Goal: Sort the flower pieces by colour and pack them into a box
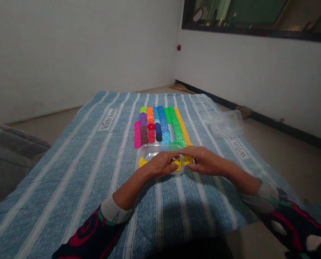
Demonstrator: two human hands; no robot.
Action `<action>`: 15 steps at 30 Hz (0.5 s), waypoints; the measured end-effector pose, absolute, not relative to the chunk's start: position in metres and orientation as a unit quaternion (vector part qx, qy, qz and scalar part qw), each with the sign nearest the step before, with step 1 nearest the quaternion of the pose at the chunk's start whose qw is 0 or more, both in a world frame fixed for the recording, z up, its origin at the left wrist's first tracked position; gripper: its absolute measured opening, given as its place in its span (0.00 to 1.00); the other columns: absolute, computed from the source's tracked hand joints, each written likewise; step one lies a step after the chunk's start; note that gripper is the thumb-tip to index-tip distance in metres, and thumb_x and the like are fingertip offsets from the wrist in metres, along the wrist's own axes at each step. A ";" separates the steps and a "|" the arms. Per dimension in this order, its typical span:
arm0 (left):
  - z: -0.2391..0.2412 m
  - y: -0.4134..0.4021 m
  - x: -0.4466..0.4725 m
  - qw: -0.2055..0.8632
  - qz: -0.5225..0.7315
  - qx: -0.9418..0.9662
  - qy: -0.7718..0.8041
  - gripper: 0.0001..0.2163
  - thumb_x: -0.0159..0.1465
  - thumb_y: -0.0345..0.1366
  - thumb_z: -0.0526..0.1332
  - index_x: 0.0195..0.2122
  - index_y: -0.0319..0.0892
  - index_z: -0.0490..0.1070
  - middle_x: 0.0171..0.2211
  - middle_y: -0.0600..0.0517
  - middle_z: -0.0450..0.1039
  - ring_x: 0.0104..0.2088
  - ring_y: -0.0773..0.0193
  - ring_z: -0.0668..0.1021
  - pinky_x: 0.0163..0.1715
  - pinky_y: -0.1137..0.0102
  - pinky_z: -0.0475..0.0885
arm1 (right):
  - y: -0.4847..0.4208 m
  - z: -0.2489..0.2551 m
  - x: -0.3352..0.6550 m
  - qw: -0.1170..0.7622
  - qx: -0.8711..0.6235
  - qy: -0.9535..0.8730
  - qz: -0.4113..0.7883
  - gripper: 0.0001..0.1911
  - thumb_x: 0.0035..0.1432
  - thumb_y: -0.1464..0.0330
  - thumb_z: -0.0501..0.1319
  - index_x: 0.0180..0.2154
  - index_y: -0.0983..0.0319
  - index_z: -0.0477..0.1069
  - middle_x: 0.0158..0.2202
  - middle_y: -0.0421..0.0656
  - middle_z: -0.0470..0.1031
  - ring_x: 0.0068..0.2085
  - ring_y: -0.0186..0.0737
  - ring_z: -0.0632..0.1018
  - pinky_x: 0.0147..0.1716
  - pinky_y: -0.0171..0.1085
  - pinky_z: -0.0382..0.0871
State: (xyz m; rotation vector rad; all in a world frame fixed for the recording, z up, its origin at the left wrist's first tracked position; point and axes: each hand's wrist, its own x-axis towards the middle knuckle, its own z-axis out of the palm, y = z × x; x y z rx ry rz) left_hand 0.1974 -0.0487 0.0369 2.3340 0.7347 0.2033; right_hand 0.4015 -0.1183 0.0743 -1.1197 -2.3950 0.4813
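A clear plastic container [160, 146] on the striped cloth has yellow snowflake-shaped discs [143, 162] in it. My left hand [162, 164] reaches over its near side, thumb and fingers closed around some of these yellow discs [177, 165]. Beside the container's right end, my right hand [206, 160] has its index finger stretched toward my left fingertips and its thumb held apart. Between them lie more yellow discs [188, 160], at the near end of the orange-yellow row [182, 126]. Whether the right fingers touch these discs I cannot tell.
Beyond the container lie rows of discs in pink [137, 135], red [151, 135], blue [163, 124], green [176, 126] and other colours. A clear lid or tray [226, 123] rests at right on the striped cloth [90, 154]. Grey fabric [14, 154] is at far left.
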 end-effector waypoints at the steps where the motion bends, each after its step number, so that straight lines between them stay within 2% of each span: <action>1: 0.037 -0.048 0.197 0.340 0.078 0.896 0.275 0.16 0.58 0.35 0.56 0.47 0.38 0.70 0.31 0.52 0.73 0.29 0.65 0.72 0.31 0.71 0.65 | -0.119 0.074 0.403 0.229 -0.413 -0.865 0.168 0.29 0.50 0.79 0.61 0.55 0.61 0.67 0.49 0.48 0.76 0.48 0.44 0.76 0.48 0.44 0.69; 5: 0.036 -0.047 0.198 0.353 0.070 0.902 0.240 0.12 0.59 0.35 0.55 0.42 0.39 0.72 0.32 0.53 0.73 0.30 0.66 0.71 0.32 0.72 0.64 | -0.122 0.075 0.407 0.226 -0.436 -0.858 0.150 0.27 0.51 0.77 0.62 0.54 0.63 0.67 0.48 0.48 0.76 0.46 0.43 0.76 0.45 0.43 0.70; 10: 0.035 -0.047 0.198 0.342 0.071 0.902 0.254 0.13 0.59 0.35 0.55 0.43 0.39 0.72 0.31 0.53 0.73 0.30 0.66 0.71 0.32 0.72 0.65 | -0.122 0.074 0.407 0.223 -0.434 -0.861 0.143 0.27 0.52 0.77 0.62 0.55 0.61 0.66 0.49 0.47 0.75 0.46 0.42 0.76 0.45 0.42 0.70; 15: 0.039 -0.049 0.198 0.326 0.074 0.910 0.246 0.13 0.60 0.37 0.55 0.43 0.39 0.73 0.33 0.51 0.74 0.31 0.65 0.72 0.33 0.71 0.65 | -0.120 0.073 0.402 0.202 -0.416 -0.874 0.146 0.26 0.54 0.76 0.61 0.55 0.62 0.65 0.48 0.48 0.75 0.49 0.45 0.75 0.48 0.45 0.69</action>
